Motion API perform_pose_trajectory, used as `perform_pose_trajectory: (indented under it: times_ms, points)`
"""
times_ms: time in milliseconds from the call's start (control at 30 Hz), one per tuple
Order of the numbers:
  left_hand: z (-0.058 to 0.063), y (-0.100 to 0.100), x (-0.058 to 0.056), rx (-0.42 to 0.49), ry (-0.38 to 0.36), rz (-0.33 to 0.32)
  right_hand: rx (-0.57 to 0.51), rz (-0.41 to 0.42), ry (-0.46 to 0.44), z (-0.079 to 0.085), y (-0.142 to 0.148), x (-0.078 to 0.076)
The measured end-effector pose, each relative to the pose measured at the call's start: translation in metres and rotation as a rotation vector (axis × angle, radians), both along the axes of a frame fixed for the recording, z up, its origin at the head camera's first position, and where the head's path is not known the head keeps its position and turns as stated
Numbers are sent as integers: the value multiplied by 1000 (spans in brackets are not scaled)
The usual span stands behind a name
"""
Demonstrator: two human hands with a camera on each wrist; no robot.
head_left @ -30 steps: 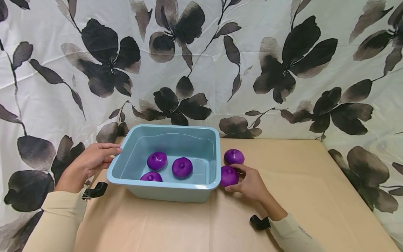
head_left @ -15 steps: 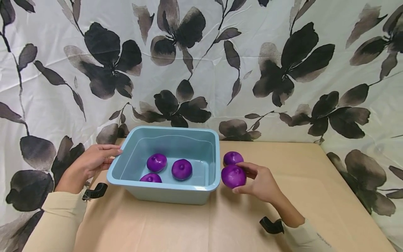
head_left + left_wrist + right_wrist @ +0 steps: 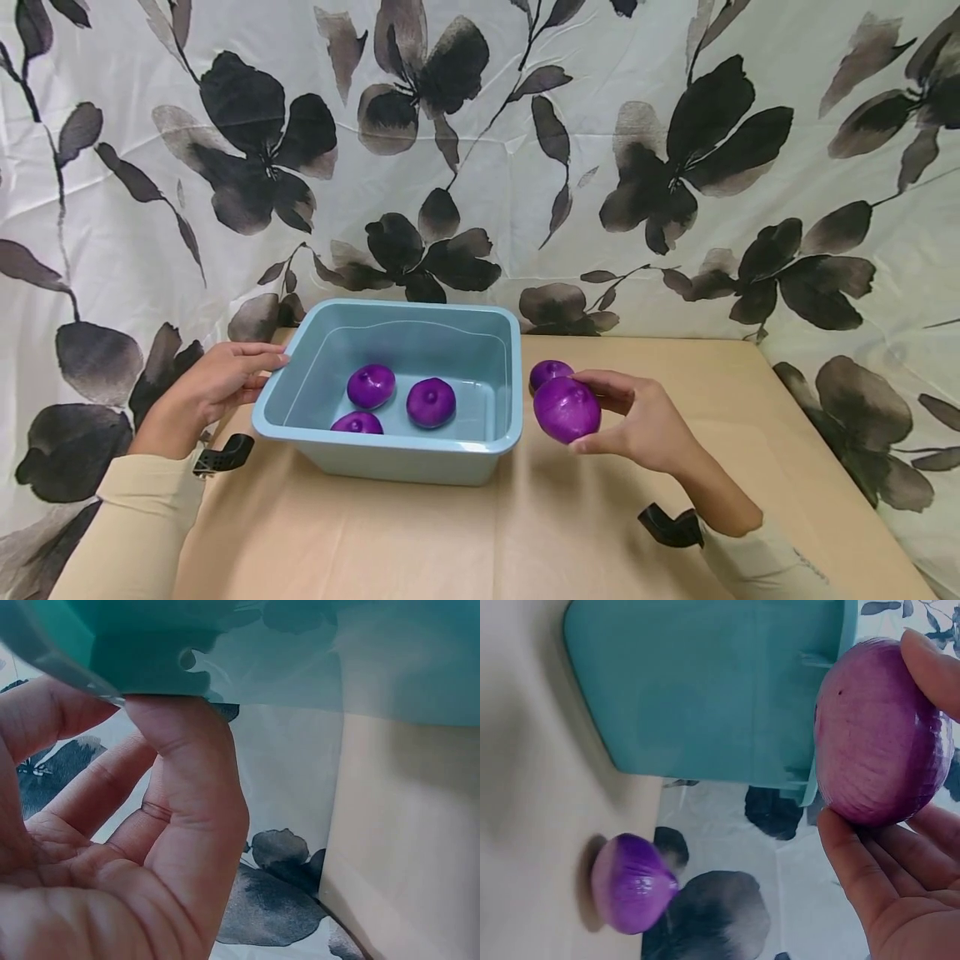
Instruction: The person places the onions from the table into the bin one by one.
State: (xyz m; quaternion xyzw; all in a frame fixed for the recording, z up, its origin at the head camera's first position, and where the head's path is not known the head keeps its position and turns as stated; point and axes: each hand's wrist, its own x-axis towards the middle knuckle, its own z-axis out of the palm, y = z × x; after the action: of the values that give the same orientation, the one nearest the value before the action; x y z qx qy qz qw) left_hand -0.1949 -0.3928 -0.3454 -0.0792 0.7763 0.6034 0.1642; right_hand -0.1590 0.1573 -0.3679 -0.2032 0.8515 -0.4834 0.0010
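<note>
A purple onion [image 3: 567, 409] is grasped between thumb and fingers by the right grip [image 3: 637, 421], above the counter [image 3: 405, 542]; just beyond, a second onion [image 3: 548, 371] is seen. Left of that grip, three more onions [image 3: 431, 403] are contained in a blue tub [image 3: 405, 460], pinched at its opposite edge by the left grip [image 3: 221, 383].

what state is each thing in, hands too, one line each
Blue bin: upright on the table, open-topped
Three onions: inside the bin, front one partly hidden
Held onion: lifted off the table, outside the bin
Last onion: on the table, tip up
Left hand: holding the bin
Right hand: gripping the held onion
</note>
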Motion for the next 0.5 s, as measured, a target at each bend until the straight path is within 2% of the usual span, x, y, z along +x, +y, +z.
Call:
perform_pose_trajectory:
  times_ms: [267,500]
  points:
    - [-1,-3,2,3,5,-7,2,50,13,14,-8,0]
    - [-1,-4,1,22,3,-2,-9,135,28,27,-20,-3]
